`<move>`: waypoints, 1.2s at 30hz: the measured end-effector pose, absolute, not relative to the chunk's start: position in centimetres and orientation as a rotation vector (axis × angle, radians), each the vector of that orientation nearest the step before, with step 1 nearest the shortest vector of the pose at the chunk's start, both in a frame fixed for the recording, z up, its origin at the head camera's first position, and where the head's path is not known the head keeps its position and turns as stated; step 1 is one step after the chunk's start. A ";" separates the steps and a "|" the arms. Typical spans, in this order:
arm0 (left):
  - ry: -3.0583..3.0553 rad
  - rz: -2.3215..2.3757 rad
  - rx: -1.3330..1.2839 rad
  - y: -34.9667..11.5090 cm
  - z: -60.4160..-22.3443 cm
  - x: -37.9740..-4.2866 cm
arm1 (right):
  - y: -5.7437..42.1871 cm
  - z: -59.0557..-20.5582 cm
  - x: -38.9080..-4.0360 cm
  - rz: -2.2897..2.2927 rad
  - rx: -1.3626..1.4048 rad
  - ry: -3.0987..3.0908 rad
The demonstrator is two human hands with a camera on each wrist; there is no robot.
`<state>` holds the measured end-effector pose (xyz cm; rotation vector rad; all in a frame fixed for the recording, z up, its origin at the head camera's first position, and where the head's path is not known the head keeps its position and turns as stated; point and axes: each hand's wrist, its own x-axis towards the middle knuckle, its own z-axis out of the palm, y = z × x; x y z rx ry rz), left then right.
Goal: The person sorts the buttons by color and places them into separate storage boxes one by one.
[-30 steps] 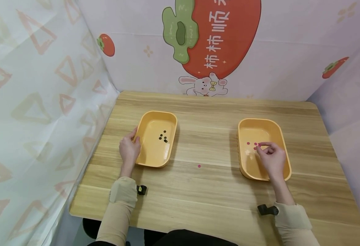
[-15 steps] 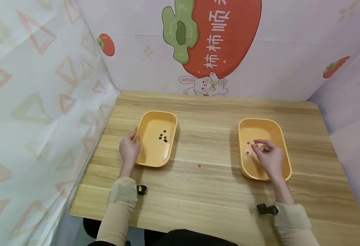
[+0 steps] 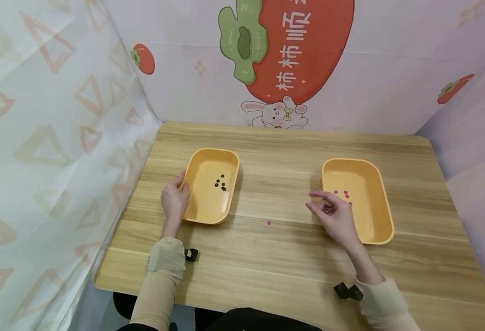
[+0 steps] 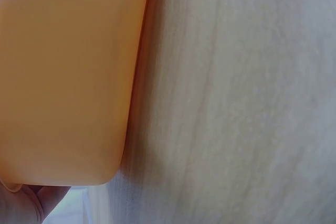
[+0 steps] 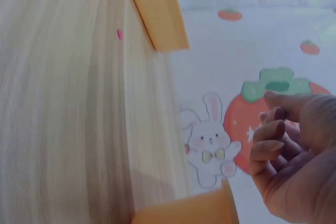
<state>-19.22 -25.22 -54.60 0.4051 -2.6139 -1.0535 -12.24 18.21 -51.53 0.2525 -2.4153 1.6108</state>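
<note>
My left hand [image 3: 175, 198] holds the left wall of an orange-yellow plastic bin [image 3: 203, 209], its thumb over the rim. Several small black round pieces [image 3: 223, 185] lie on that bin's floor. At the left side of a second bin [image 3: 375, 225], my right hand [image 3: 335, 218] hangs in the air with thumb and index finger apart and nothing between them. Its other fingers are loosely bent, as the right wrist view also shows. Inside the second bin are several small pink discs [image 3: 346, 193], partly hidden by the hand. One pink disc [image 3: 269, 223] lies on the table between the bins.
The wooden table [image 3: 275, 174] carries both bins, set well apart. A printed backdrop [image 3: 184, 92] with a persimmon and a rabbit rises behind its far edge. A white patterned sheet [image 3: 60, 184] borders the left side.
My right hand has moved left out of the second bin, with another pink disc dropped from its fingers there. My left hand and its bin have stayed in place.
</note>
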 end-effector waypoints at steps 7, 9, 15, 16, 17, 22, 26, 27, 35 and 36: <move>-2.619 -1.060 0.410 -25.2 -54.6 -19.3 | 16.0 -52.5 -11.5 1.667 0.398 -2.532; -2.619 -1.060 0.411 -25.2 -54.7 -19.3 | 15.5 -53.1 -11.5 1.691 0.415 -2.553; -2.611 -1.059 0.410 -25.2 -54.7 -19.3 | 14.1 -55.0 -11.6 1.670 0.474 -2.635; -2.610 -1.060 0.409 -25.2 -54.6 -19.3 | 13.8 -55.3 -11.6 1.641 0.485 -2.659; -2.610 -1.061 0.409 -25.2 -54.6 -19.3 | 13.6 -55.7 -11.7 1.602 0.495 -2.688; -2.612 -1.067 0.406 -25.3 -54.7 -19.3 | 12.4 -57.3 -12.0 1.361 0.550 -2.834; -2.615 -1.068 0.403 -25.3 -54.8 -19.4 | 11.7 -57.9 -12.3 1.249 0.556 -2.886; -2.613 -1.068 0.403 -25.3 -54.8 -19.4 | 11.6 -58.0 -12.3 1.236 0.553 -2.889; -2.605 -1.068 0.403 -25.3 -54.7 -19.3 | 11.1 -57.9 -12.4 1.280 0.537 -2.903; -2.605 -1.070 0.404 -25.3 -54.7 -19.3 | 11.0 -57.9 -12.4 1.294 0.555 -2.900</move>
